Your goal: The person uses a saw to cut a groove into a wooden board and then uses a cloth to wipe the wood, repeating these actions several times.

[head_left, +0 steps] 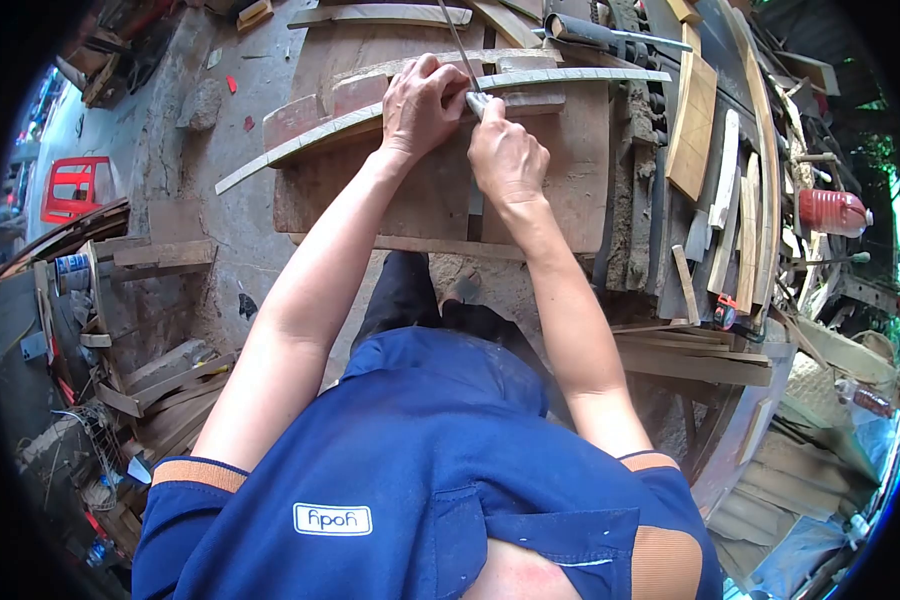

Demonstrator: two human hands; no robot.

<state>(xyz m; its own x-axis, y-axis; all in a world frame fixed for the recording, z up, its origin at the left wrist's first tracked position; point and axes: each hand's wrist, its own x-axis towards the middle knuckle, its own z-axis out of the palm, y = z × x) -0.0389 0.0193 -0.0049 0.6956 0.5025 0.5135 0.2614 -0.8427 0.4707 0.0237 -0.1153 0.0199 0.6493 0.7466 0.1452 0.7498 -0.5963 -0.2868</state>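
A long curved strip of wood (320, 133) lies across the low wooden bench (370, 200), resting over some blocks. My left hand (417, 105) is closed on the strip near its middle, fingers curled and knuckles up. Close beside it, my right hand (510, 155) grips the pale handle of a thin-bladed hand tool (460, 42). Its narrow dark blade points away from me and crosses the strip just right of my left fingers. Seen nearly edge-on, the blade does not show its exact kind.
Wooden pieces (692, 125) and a metal tube (580, 32) lie on the right. A red bottle (832, 212) and a tape measure (724, 312) are farther right. On the left are a red plastic chair (75, 188), a can (72, 272) and stacked scrap wood (165, 255).
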